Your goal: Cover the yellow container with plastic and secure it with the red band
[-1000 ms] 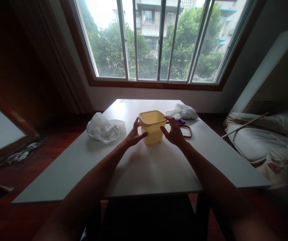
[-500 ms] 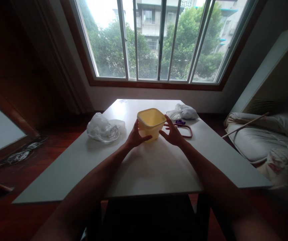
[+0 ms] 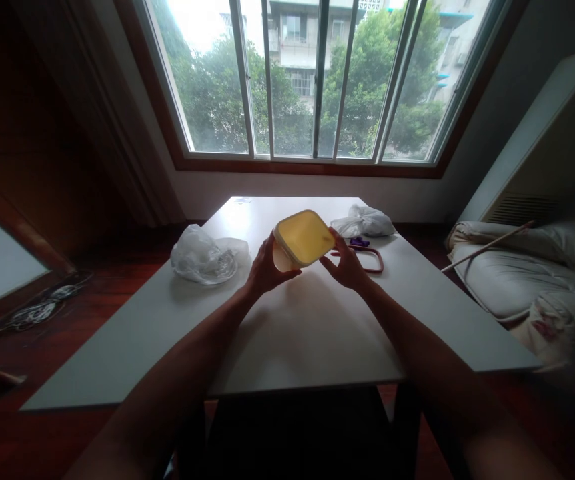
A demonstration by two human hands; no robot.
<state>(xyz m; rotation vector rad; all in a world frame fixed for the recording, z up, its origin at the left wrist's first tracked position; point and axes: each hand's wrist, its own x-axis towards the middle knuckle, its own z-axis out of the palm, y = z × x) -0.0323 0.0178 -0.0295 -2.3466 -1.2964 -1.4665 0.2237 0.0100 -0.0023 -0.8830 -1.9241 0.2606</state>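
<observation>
Between my two hands is a yellow plastic container (image 3: 305, 237), tilted so that its open top faces me and I look into it. My left hand (image 3: 267, 270) grips its left side, thumb stretched along the lower part. On the other side my right hand (image 3: 345, 265) holds the right edge near the rim. The container seems raised off the white table (image 3: 307, 333). Just beyond my right hand lies a reddish-brown rounded frame (image 3: 380, 262), partly hidden by that hand, with a small purple item (image 3: 359, 242) behind it.
A crumpled clear plastic bag (image 3: 202, 257) lies on the table to the left. Another whitish plastic bag (image 3: 365, 221) sits at the back right. Beyond the table are a window (image 3: 292, 100) and, at right, a pale sofa (image 3: 502, 273) with a stick (image 3: 487, 247) across it.
The container was upright with its opening upward; both hands have tipped it toward me, and it appears lifted. The bags and the frame stay in place.
</observation>
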